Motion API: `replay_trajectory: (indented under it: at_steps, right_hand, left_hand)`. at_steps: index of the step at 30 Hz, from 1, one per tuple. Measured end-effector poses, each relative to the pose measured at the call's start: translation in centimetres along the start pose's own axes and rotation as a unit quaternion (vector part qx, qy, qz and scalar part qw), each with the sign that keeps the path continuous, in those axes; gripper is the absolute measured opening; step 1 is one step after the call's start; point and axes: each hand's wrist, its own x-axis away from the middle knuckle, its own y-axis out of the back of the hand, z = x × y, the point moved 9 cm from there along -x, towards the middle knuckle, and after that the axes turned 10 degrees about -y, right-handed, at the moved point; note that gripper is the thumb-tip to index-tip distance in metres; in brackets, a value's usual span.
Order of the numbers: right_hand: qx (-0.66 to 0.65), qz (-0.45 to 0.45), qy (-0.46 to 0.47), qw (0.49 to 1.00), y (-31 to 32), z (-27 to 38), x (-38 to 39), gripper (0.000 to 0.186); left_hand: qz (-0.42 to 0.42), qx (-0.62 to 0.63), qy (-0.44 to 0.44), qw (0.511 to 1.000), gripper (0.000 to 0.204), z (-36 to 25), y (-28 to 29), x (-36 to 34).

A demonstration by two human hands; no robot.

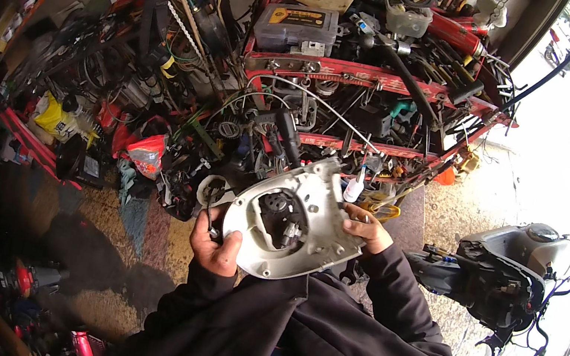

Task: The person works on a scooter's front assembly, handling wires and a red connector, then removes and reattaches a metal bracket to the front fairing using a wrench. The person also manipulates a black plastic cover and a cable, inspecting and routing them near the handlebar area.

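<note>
On my remote head feed, a pale moulded panel [326,223] with a large opening sits between both hands, in front of the dark jacket [215,325]. I log the left hand [216,242] pinching its left rim, the right hand [370,231] pinching its right edge. Motorbike [508,283] stands right.
</note>
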Motion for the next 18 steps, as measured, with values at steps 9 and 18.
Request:
replay_trajectory:
  at_steps: [9, 18]
  right_hand:
    - [-0.051, -0.026, 0.069, 0.996, 7.0, 0.3, 5.6, 0.050]
    - [-0.050, -0.193, 0.104, 0.974, 13.5, -5.1, 11.3, 0.051]
  left_hand:
    - [0.065, 0.212, -0.011, 0.975, 0.032, -6.1, -2.5, -8.3]
    - [0.119, 0.090, -0.275, 0.950, 0.025, -15.7, -12.5, -26.8]
